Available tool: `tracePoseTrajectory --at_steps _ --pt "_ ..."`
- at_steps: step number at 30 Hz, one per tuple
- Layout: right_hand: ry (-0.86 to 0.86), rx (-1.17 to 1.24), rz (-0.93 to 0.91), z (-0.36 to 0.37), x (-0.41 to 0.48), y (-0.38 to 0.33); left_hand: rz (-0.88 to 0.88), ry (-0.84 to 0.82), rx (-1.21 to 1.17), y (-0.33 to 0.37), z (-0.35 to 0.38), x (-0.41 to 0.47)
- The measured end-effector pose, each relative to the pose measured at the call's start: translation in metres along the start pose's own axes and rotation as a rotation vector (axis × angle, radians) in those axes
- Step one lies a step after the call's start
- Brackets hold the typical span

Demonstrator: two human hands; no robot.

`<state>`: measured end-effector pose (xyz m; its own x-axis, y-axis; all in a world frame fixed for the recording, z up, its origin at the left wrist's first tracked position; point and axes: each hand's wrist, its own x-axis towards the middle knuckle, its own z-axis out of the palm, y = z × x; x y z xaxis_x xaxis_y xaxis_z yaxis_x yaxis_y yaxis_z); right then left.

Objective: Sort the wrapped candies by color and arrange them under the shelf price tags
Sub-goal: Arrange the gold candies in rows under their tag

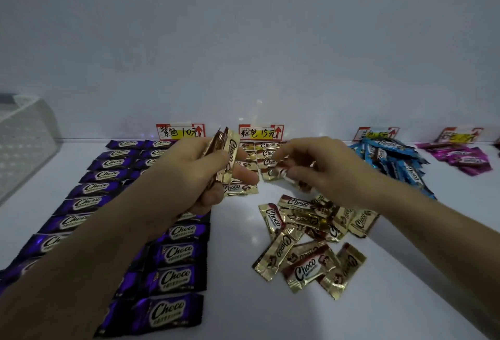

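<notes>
The left hand (189, 174) grips a stack of gold candies (230, 150), held upright on edge. The fingers curl round the stack's lower half, so how many wrappers it holds cannot be counted. The right hand (327, 169) pinches a single gold candy (280, 172) between thumb and fingertips, low over the gold rows (267, 145) laid under the brown price tag (261, 132). Both hands cover much of those rows, and only a few wrappers show between them.

Nearer the camera, a loose gold pile (305, 269) lies jumbled on the white shelf (235, 258), with wrappers overlapping at all angles.

The purple candies (173, 254) run in two columns from the purple price tag (180, 132) towards the camera. The left forearm crosses both columns and hides several of them, and the outer column is cut off at the frame's left edge.

On the right, the blue candies (389, 147) sit heaped under a blue price tag (377, 133) and cover its lower edge. The magenta candies (460, 155) lie beyond them under a fourth price tag (460, 135), whose writing is too blurred to read.

A translucent container (24, 145) stands at far left, partly out of frame.
</notes>
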<state>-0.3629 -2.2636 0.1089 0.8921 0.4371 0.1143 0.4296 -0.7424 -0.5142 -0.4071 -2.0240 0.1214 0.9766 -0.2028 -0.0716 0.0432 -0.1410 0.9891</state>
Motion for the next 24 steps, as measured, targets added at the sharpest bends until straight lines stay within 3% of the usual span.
tracePoseTrajectory --at_steps 4,8,10,14,24 --pt "0.081 -0.033 -0.089 0.018 0.001 0.014 0.088 0.026 0.152 -0.007 -0.002 0.004" --pt "0.185 -0.134 -0.165 0.022 0.003 0.021 0.275 0.175 0.785 -0.023 -0.005 0.012" --pt "0.154 -0.099 -0.170 0.017 0.000 0.021 0.336 0.177 0.924 -0.030 -0.003 0.010" --pt "0.061 -0.157 -0.152 0.015 -0.005 0.024 0.411 0.154 1.013 -0.034 0.001 0.009" --pt "0.104 -0.197 -0.134 0.024 -0.004 0.024 0.499 0.129 1.012 -0.040 0.002 0.013"
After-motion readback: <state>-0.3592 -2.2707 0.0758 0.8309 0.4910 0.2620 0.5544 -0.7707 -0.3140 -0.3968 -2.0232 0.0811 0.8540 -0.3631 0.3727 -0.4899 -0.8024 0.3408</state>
